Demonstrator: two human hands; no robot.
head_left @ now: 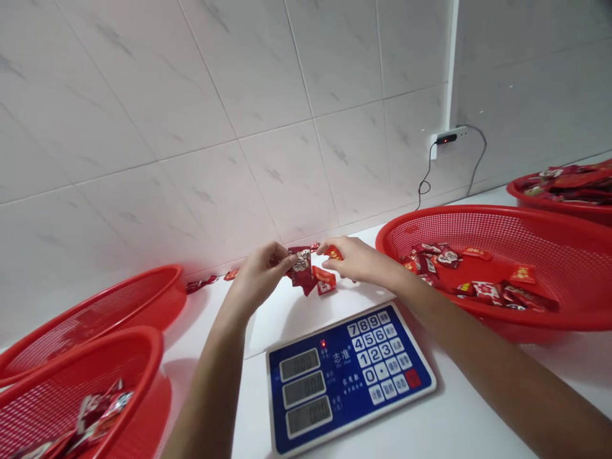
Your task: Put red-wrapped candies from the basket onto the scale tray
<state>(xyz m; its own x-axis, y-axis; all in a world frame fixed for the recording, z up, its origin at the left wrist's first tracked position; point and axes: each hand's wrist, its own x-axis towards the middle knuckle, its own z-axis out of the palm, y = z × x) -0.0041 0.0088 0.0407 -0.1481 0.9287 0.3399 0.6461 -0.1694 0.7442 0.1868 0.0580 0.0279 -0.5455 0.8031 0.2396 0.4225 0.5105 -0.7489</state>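
My left hand (pixel 262 271) is closed on a bunch of red candy packets (pixel 302 268) held above the scale's white platform (pixel 287 315). My right hand (pixel 356 258) pinches one small red packet (pixel 333 253) right beside that bunch. Another red packet (pixel 325 280) hangs at the bottom of the bunch between my hands. The electronic scale has a blue front panel (pixel 349 376) with a keypad and three displays, nearest to me.
A large red mesh basket (pixel 502 220) with several red packets stands to the right, another red basket (pixel 559 191) behind it. Two red baskets (pixel 95 312) sit at the left, the nearer basket (pixel 71 395) holding packets. Loose packets (pixel 201 284) lie by the tiled wall. A wall socket (pixel 447 137) has a cable.
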